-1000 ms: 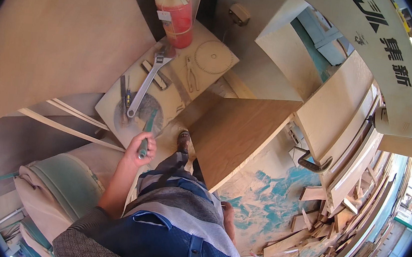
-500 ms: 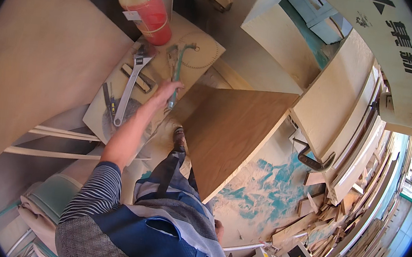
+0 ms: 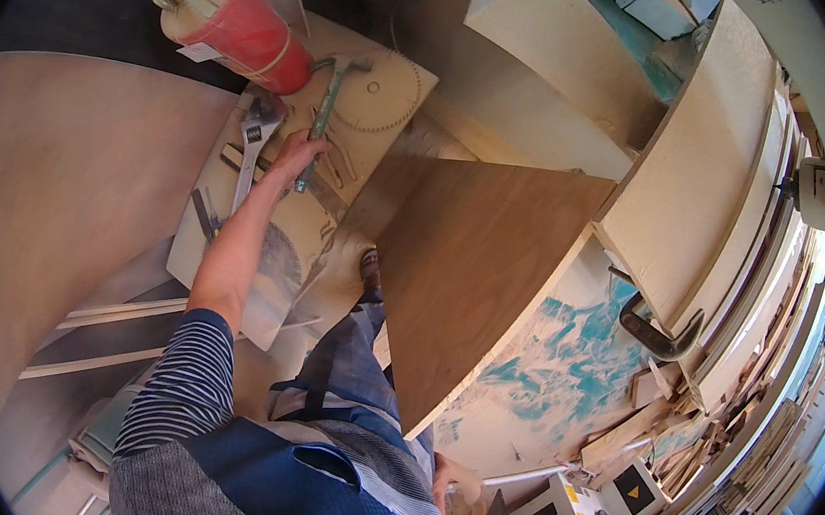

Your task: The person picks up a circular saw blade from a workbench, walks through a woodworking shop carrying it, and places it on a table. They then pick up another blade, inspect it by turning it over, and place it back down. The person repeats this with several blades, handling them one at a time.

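My left hand [image 3: 297, 156] is closed around the green handle of a hammer [image 3: 326, 108], held over a dusty board [image 3: 405, 86]. The hammer's head points away from me. A large adjustable wrench [image 3: 256, 136] lies left of the hand, partly under my wrist. Right of the hammer are a round saw blade [image 3: 381, 93] and what looks like pliers [image 3: 344, 158]. Another round blade [image 3: 281, 262] lies beside my forearm. My right hand [image 3: 445, 474] shows only in part beside my hip, near a tan rounded thing; its fingers are mostly hidden.
A red fire extinguisher [image 3: 255, 38] stands on the board's far left corner. A brown wooden panel [image 3: 478, 254] stands upright beside my leg. A clamp [image 3: 661, 329] hangs by stacked sheets at right. Wood offcuts [image 3: 641, 422] and a white control box [image 3: 582, 507] are nearer on the right.
My left hand has raised the hammer a little away from me and to the left. The view has shifted, and more of my right hand and a tan rounded thing beside it now show.
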`<state>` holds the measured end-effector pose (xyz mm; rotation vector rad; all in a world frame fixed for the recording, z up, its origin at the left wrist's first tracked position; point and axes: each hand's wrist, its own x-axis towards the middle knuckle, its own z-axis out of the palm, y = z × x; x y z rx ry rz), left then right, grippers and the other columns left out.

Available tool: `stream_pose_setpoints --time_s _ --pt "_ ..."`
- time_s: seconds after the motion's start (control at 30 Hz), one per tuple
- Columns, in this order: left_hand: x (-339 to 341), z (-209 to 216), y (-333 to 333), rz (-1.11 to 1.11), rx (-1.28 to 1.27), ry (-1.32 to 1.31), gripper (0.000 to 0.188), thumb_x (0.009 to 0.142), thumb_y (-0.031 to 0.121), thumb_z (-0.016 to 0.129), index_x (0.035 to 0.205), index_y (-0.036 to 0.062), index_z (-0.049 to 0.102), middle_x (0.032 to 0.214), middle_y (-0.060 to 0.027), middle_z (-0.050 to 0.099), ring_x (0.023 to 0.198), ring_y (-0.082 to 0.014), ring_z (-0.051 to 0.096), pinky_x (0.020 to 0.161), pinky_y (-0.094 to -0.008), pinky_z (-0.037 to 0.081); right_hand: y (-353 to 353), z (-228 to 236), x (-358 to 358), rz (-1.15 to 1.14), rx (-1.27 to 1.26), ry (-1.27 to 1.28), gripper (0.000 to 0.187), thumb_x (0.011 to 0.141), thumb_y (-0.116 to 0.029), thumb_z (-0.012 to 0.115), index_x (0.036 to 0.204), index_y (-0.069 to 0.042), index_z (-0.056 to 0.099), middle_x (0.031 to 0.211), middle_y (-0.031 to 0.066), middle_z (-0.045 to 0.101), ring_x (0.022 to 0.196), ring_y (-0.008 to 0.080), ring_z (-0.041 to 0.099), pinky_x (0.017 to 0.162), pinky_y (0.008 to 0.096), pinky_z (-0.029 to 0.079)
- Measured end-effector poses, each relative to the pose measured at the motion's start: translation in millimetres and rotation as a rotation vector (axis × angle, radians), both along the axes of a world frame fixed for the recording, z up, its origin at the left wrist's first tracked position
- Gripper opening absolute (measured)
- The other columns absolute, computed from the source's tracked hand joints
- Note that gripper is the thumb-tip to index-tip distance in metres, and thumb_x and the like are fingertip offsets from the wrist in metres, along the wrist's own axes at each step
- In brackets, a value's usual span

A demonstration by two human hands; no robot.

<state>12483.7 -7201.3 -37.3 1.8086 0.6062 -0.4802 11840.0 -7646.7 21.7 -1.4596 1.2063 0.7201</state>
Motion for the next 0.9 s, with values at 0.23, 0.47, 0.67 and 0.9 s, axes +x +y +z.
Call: stream_pose_setpoints --time_s 0.23,0.47,0.67,0.9 --pt "-26.6 -30.4 -1.0 -0.14 0.735 -0.167 0.027 0.084 0.021 0.071 0.104 0.0027 0.067 0.097 -0.0108 0.07 0.093 -0.0313 0.067 0.081 -0.0413 0.051 5.6 21.8 39.5 -0.032 0.025 0.041 0.03 0.094 -0.016 0.055 0.113 0.002 0.071 0.094 0.0144 0.073 0.086 0.0192 0.067 0.079 0.0318 0.053" --pt "-7.3 -43.6 -52.1 -0.513 0.893 -0.519 0.058 0.079 0.023 0.078 0.129 0.0031 0.057 0.143 -0.0168 0.05 0.132 -0.0391 0.046 0.109 -0.0482 0.04 3.1 29.4 49.5 0.066 -0.002 0.119 0.033 0.094 -0.018 0.052 0.111 0.002 0.072 0.091 0.0133 0.071 0.082 0.0186 0.066 0.076 0.0302 0.052" --pt "69.7 -45.1 -111.9 -0.709 0.788 -0.556 0.075 0.075 0.033 0.084 0.138 0.005 0.053 0.149 -0.0202 0.04 0.139 -0.0434 0.038 0.112 -0.0501 0.038 10.2 29.7 34.2 0.055 -0.104 0.243 0.034 0.095 -0.022 0.051 0.103 0.001 0.075 0.09 0.0107 0.072 0.083 0.0183 0.065 0.078 0.0306 0.051" --pt "84.0 -62.6 -136.3 -0.717 0.968 -0.419 0.086 0.064 0.03 0.091 0.139 0.0149 0.051 0.145 -0.0152 0.042 0.139 -0.0433 0.034 0.111 -0.0491 0.04 23.6 31.9 20.3 -0.182 -0.059 0.333 0.043 0.093 -0.031 0.053 0.107 0.002 0.076 0.093 0.0096 0.072 0.083 0.0202 0.063 0.082 0.0317 0.049"
